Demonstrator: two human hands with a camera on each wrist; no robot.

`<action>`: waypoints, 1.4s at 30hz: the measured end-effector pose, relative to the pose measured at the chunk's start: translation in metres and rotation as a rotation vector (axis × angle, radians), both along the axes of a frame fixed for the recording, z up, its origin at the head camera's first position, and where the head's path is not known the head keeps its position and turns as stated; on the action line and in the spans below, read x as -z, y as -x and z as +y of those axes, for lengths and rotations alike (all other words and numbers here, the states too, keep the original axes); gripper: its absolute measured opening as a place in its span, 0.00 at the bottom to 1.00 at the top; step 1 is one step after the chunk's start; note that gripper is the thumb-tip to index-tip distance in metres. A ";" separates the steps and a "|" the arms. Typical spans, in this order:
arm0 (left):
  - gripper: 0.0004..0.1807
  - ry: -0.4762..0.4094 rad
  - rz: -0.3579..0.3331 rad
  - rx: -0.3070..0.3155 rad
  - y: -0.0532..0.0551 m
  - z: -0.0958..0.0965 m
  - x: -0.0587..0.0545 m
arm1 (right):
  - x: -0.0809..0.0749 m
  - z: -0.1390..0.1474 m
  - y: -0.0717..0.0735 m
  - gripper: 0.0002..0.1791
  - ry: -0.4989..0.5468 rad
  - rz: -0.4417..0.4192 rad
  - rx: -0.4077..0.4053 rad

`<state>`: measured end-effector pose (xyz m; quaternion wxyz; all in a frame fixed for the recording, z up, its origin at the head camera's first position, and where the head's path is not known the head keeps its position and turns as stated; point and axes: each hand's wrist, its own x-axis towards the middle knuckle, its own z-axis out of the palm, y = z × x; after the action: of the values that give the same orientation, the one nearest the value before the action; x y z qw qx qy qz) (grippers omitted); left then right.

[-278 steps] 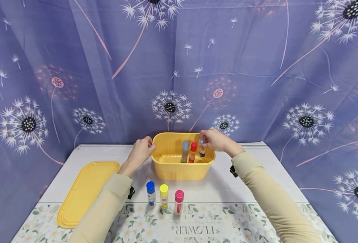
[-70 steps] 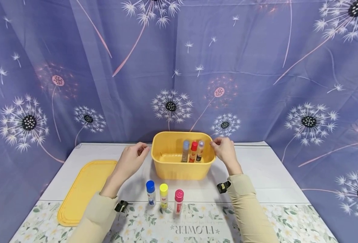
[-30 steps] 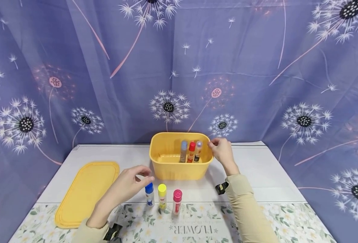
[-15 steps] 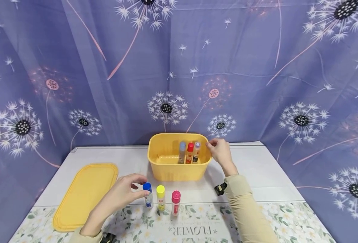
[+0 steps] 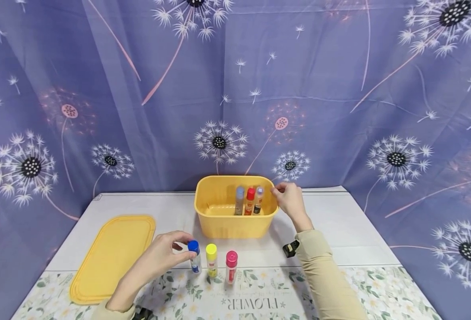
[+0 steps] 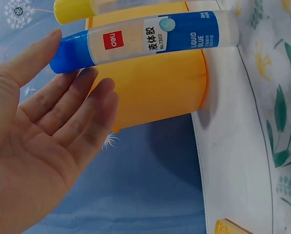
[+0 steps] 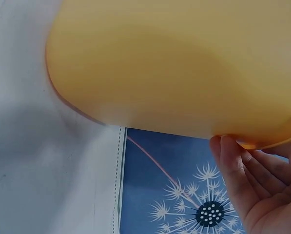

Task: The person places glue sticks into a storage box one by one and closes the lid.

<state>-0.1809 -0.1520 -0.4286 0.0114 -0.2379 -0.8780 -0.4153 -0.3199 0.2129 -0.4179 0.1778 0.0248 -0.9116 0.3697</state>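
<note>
My left hand pinches the blue cap of a clear liquid glue bottle, thumb on one side and fingers on the other. The bottle stands upright on the table. To its right are a yellow-capped glue bottle and a pink-capped glue bottle, both upright. Behind them sits an open yellow plastic box. My right hand grips the box's right rim, fingertips on its outer wall. Inside the box, towards the right, stand a red-capped bottle and two pale-capped bottles.
A yellow lid lies flat on the left of the table. The table cover is white at the back, with a floral strip along the front. A purple dandelion-print curtain hangs right behind the box.
Earlier my right hand lowered a bottle into the box, then moved to its rim. My left hand left the box's left side, came down and took hold of the blue-capped glue bottle.
</note>
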 end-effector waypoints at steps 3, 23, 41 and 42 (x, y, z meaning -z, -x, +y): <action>0.09 -0.013 -0.001 0.005 0.001 0.001 0.001 | 0.001 0.001 0.000 0.09 -0.005 0.002 0.002; 0.10 -0.028 -0.023 -0.041 0.001 0.002 -0.003 | 0.003 0.000 0.001 0.10 0.017 0.006 0.002; 0.14 -0.108 0.084 -0.049 0.031 0.004 -0.068 | 0.006 0.002 -0.001 0.10 0.046 0.011 0.004; 0.14 -0.116 0.087 -0.054 0.033 0.004 -0.070 | 0.006 0.001 0.000 0.10 0.048 0.011 -0.001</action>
<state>-0.2141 -0.1478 -0.3583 0.0746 -0.2309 -0.8572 -0.4542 -0.3200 0.2143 -0.4238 0.1833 0.0232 -0.9014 0.3915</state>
